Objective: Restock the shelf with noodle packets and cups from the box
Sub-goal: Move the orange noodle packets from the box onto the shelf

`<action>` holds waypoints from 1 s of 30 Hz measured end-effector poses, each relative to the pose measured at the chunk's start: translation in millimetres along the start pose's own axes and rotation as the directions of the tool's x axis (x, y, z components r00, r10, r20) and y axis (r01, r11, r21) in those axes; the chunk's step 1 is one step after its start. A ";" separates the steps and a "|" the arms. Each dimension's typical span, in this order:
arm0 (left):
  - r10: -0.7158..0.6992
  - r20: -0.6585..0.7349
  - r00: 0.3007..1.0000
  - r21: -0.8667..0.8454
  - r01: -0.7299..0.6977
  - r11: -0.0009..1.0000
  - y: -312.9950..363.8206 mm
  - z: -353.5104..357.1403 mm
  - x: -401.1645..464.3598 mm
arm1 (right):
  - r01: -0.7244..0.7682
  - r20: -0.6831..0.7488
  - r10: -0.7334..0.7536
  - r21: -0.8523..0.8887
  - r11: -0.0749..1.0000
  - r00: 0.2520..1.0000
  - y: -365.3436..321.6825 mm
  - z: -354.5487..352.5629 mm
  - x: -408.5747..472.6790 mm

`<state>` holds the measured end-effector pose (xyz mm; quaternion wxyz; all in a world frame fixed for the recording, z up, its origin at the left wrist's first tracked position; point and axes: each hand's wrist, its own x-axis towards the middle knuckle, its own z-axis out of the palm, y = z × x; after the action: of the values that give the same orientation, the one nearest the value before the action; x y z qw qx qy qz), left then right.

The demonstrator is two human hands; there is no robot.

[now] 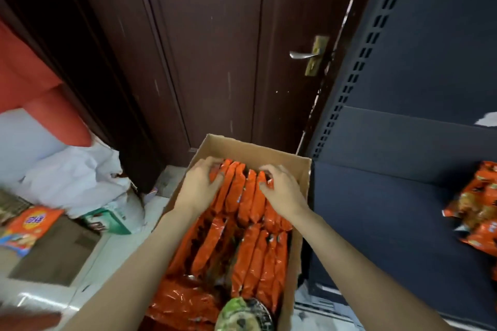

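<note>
box: cardboard box (pixel 250 146) is sitting on the floor in front of the door (pixel 204 48), just left of the shelf (pixel 390 196)
stock: orange noodle packets (pixel 242 196) are standing on edge in rows inside it; one green-lidded cup (pixel 243 316) is showing at the near end
left hand: left hand (pixel 200 185) is curling over the far row from the left, fingers hooked onto the outer packets
right hand: right hand (pixel 282 191) is doing the same from the right – fingertips digging in between packet tops
grip: both hands are half-closed and squeezing one bundle between them; looks like it is not lifted yet
shelf: a few packets (pixel 478 223) are already lying on it at the far right
risk: middle packets are only being held by side pressure – slick wrappers, so a loose squeeze is likely dropping them out mid-lift
risk 2: the tight row could be dragging neighbours up and spilling them
</note>
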<state>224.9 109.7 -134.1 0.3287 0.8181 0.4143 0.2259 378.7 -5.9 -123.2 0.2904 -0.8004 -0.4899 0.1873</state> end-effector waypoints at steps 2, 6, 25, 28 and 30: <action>-0.025 0.078 0.997 0.016 0.023 1.000 -12.6 10.9 12.0 | -0.082 0.026 0.082 0.005 0.997 0.996 4.4 20.6 13.7; -0.086 0.197 0.977 0.043 0.079 0.996 -34.2 34.9 26.4 | -0.170 0.092 0.176 -0.062 0.983 0.980 14.9 48.7 35.3; -0.149 0.116 0.982 0.192 0.125 0.973 -65.4 64.3 42.6 | -0.231 -0.122 0.202 -0.308 0.923 0.972 20.3 96.6 76.4; -0.148 0.105 0.983 0.164 0.130 0.978 -61.9 60.4 40.9 | -0.253 -0.168 0.218 -0.231 0.939 0.961 18.8 87.0 68.0; -0.151 0.077 0.986 0.115 0.142 0.983 -58.6 55.9 37.0 | -0.259 -0.179 0.229 -0.167 0.951 0.957 16.0 79.0 61.8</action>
<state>250.3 146.5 -211.1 0.3165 0.8110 0.4707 0.1430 371.1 65.9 -194.6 0.2256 -0.8911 -0.3778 0.1107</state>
